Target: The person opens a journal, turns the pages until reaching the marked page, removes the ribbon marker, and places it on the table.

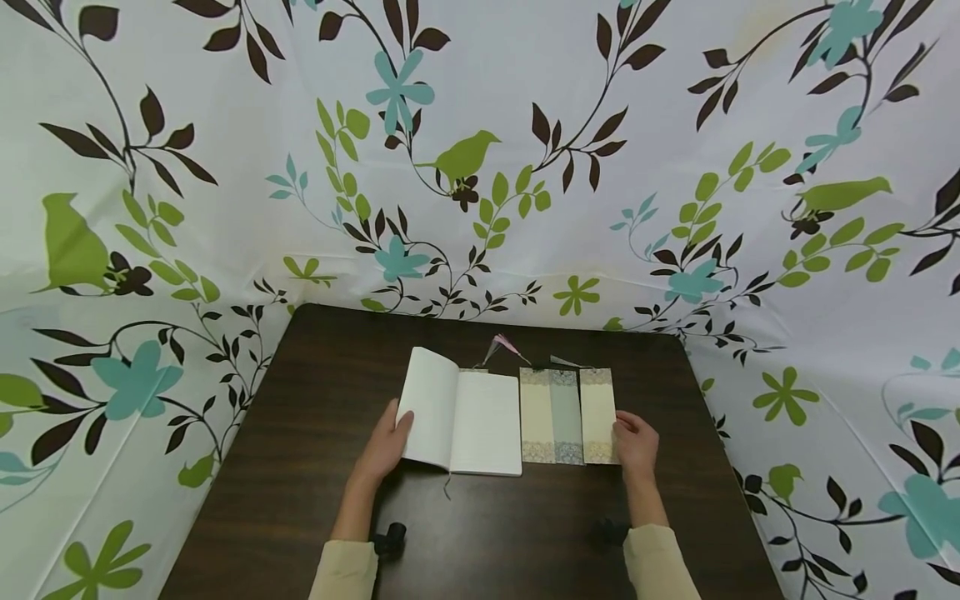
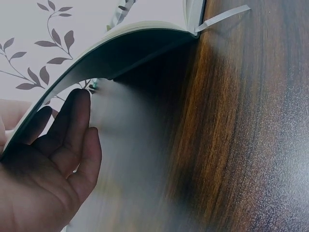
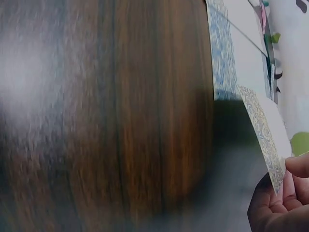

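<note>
Book (image 1: 461, 421) lies open at the frame's centre, my left hand (image 1: 390, 446) curled under its raised left cover to keep it from shutting, while my right hand (image 1: 636, 443) pinches the rightmost bookmark (image 1: 597, 414) (its corner lifted) beside two others.

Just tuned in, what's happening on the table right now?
A person sits at a dark wooden table with an open notebook lying on it. The left hand holds up the notebook's left side, so those pages stand off the table. Three patterned bookmarks lie side by side right of the notebook; the right hand pinches the near corner of the rightmost bookmark and lifts that edge slightly.
</note>
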The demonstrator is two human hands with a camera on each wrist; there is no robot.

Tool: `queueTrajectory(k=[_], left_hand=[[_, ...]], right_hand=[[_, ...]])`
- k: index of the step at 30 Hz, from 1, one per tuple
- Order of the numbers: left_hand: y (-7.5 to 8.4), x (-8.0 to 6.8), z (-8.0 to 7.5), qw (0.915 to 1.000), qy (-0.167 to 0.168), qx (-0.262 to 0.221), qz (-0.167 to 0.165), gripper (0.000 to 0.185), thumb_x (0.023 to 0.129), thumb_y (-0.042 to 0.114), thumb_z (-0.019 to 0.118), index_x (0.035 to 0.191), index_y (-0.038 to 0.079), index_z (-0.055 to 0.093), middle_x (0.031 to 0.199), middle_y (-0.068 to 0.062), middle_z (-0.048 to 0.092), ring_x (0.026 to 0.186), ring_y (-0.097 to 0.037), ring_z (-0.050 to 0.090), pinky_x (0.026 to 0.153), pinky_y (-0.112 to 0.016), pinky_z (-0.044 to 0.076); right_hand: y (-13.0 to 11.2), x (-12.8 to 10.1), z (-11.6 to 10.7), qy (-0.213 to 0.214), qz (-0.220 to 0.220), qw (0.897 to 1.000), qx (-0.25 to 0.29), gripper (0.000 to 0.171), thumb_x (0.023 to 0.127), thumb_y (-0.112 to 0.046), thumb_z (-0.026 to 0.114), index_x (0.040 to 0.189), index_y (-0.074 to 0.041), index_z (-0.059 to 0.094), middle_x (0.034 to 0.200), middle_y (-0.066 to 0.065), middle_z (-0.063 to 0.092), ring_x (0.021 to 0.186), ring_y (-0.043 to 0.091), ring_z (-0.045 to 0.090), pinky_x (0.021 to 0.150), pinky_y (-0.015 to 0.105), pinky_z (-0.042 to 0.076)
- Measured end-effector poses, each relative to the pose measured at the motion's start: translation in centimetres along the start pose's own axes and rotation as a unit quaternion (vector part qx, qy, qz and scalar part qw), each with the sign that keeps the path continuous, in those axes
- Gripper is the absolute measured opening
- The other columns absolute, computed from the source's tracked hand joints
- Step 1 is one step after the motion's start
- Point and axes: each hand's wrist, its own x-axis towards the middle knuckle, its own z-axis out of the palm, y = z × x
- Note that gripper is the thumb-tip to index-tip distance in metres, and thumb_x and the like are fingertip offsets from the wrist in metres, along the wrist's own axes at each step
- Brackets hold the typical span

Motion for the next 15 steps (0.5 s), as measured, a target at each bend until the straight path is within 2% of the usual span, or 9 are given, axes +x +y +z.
queueTrajectory(k=[6, 12, 15], left_hand=[[0.1, 0.1, 0.1, 0.9999, 0.005, 0.008, -0.004, 0.049, 0.118, 0.030, 0.041, 0.163, 0.009, 0.036, 0.139, -0.018, 0.062, 0.119, -0.028, 0.061, 0.102, -0.043, 0.045], [0.1, 0.0, 0.1, 1.0000, 0.005, 0.008, 0.003, 0.048, 0.119, 0.029, 0.040, 0.162, 0.008, 0.037, 0.141, -0.019, 0.060, 0.121, -0.029, 0.060, 0.102, -0.043, 0.045], [0.2, -0.1, 0.1, 0.9999, 0.004, 0.010, 0.004, 0.050, 0.119, 0.030, 0.040, 0.162, 0.008, 0.036, 0.143, -0.019, 0.059, 0.123, -0.030, 0.060, 0.102, -0.045, 0.045]], right_hand=[[0.4, 0.3, -0.5, 0.016, 0.004, 1.000, -0.013, 0.032, 0.105, -0.005, 0.060, 0.132, 0.007, 0.071, 0.128, 0.030, 0.069, 0.104, 0.025, 0.062, 0.071, 0.017, 0.045], [1.0, 0.3, -0.4, 0.012, -0.003, 1.000, -0.015, 0.031, 0.104, -0.005, 0.060, 0.130, 0.008, 0.072, 0.125, 0.030, 0.069, 0.091, 0.012, 0.058, 0.071, 0.017, 0.045], [1.3, 0.4, -0.1, 0.009, -0.004, 1.000, -0.012, 0.032, 0.104, -0.005, 0.060, 0.132, 0.008, 0.070, 0.123, 0.027, 0.069, 0.093, 0.012, 0.058, 0.071, 0.016, 0.045]])
